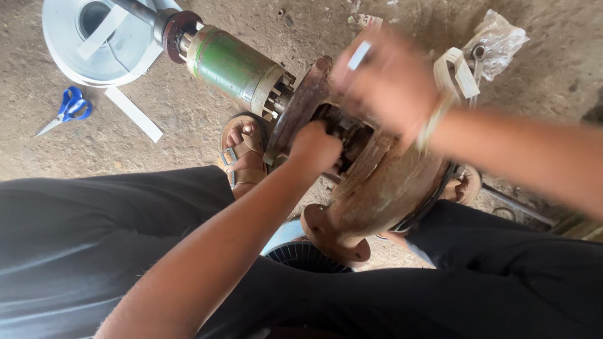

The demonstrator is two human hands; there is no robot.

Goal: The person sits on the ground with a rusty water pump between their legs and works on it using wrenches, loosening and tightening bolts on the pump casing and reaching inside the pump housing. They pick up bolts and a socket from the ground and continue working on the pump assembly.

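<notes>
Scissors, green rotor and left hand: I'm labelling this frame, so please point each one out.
scissors [70,107], head view, on the blue handles.
green rotor [231,66], head view, mid-cylinder.
left hand [316,147], head view, on the knuckles.

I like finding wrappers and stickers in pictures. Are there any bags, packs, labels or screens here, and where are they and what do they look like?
Plastic bag: top right on the dirt floor, clear, crumpled, with small metal parts inside.
Paper roll: top left on the floor, round, white, a loose strip lying beside it.
Strip: by the blurred right hand, small, pale, too blurred to tell what it is.
No screens or signs show.
</notes>
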